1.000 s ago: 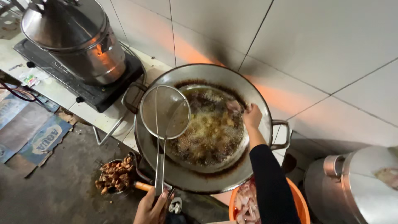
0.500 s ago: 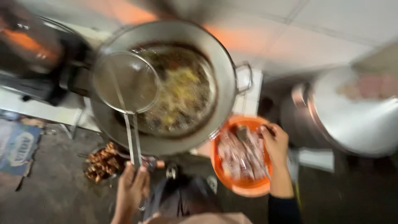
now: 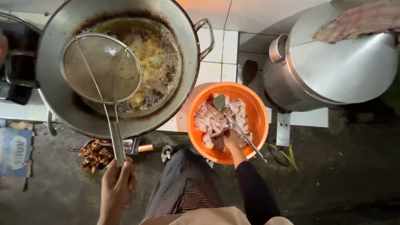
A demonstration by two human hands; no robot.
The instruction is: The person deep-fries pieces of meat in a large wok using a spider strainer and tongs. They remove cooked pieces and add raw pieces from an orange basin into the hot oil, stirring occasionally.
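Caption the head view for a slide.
Left hand holds a skimmer over the wok; right hand reaches into an orange bowl of raw meat.

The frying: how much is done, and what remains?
Done: browned pieces sit in a small bowl below the wok. In hand: food bubbles in oil; left hand holds the skimmer, right hand reaches raw meat. Left: the orange bowl looks nearly full.

skimmer: round wire mesh, over wok | bowl: orange, raw meat inside
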